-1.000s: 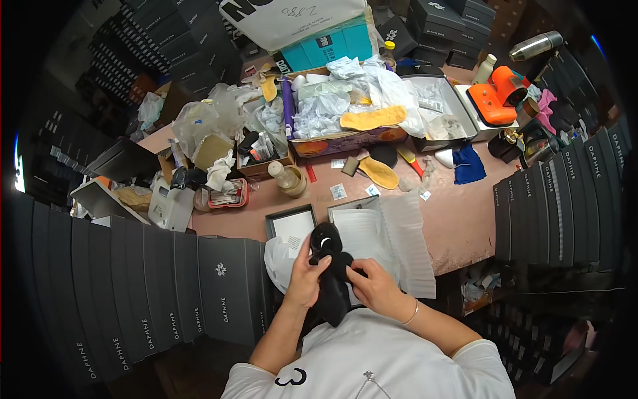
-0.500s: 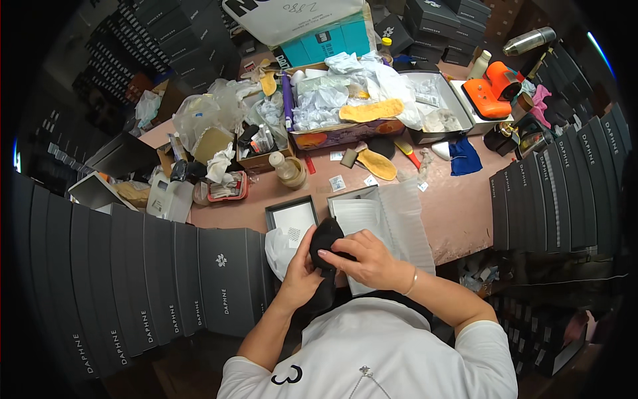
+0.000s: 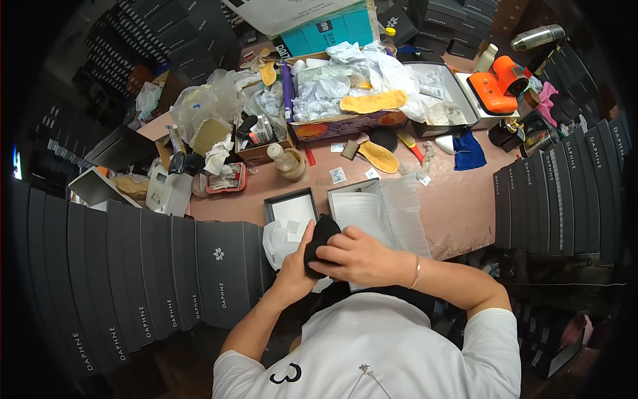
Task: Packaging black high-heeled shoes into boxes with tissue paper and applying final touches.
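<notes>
A black shoe is held up in front of my chest, its narrow end pointing away from me. My left hand wraps round its left side, thumb along the edge. From the right, my right hand closes its bent fingers over the shoe's near part, hiding much of it. Just beyond stands an open grey shoe box lined with white tissue paper; a sheet of wrapping foam spreads to its right. Left of it lies a second shallow grey box part with a white inside, beside crumpled white paper.
Grey shoe boxes line the left side, and more boxes stand at the right. Across the table are a carton of crumpled paper, a glue bottle, yellow insoles, a blue cloth and an orange device.
My right hand has shifted lower on the shoe, with its fingers now closed over the near part. The black part that hung below my left hand no longer shows there.
</notes>
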`<state>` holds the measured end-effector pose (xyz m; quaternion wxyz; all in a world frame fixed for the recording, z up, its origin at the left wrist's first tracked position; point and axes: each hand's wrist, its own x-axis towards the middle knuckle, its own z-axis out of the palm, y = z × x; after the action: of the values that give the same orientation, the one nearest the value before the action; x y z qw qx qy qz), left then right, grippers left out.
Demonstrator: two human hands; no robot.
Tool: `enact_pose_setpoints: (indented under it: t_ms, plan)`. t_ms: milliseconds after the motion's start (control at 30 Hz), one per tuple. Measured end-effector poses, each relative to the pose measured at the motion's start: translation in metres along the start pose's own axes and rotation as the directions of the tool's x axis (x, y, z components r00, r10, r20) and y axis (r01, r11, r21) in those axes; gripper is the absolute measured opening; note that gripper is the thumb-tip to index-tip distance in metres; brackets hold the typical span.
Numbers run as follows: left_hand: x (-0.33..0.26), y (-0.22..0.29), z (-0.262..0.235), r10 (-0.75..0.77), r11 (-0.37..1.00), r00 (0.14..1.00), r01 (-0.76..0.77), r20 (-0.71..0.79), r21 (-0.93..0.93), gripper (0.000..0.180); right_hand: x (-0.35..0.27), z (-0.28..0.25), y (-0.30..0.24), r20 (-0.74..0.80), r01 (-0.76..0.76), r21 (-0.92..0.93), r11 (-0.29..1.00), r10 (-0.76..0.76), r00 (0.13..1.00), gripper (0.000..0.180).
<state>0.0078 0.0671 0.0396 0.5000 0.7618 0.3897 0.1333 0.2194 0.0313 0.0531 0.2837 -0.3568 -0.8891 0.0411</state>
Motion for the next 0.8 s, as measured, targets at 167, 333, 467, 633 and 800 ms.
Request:
enact_pose_setpoints:
  t_ms: [167, 333, 467, 633, 800]
  plan:
    - [-0.003, -0.017, 0.016, -0.203, 0.910, 0.977, 0.165, -0.060, -0.380, 0.085, -0.033, 0.027, 0.035, -0.172, -0.380, -0.037, 0.924, 0.369, 0.913, 0.043]
    - [0.011, -0.019, 0.033, -0.173, 0.860, 0.980, 0.102, -0.098, -0.500, 0.084, -0.031, 0.036, -0.008, -0.198, -0.398, 0.148, 0.905, 0.422, 0.885, 0.048]
    - [0.021, -0.008, 0.029, -0.191, 0.666, 0.969, 0.013, -0.154, -0.746, 0.081, -0.094, 0.060, 0.032, -0.095, -0.552, 0.144, 0.821, 0.567, 0.818, 0.046]
    - [0.033, -0.001, 0.030, -0.152, 0.428, 0.984, -0.015, -0.088, -0.904, 0.072, -0.122, 0.061, 0.122, -0.431, -0.781, 0.399, 0.481, 0.850, 0.303, 0.040]
    - [0.037, 0.010, 0.039, -0.159, 0.479, 0.981, -0.019, -0.108, -0.877, 0.080, -0.178, 0.092, 0.180, -0.479, -0.888, 0.314, 0.336, 0.864, 0.158, 0.043]
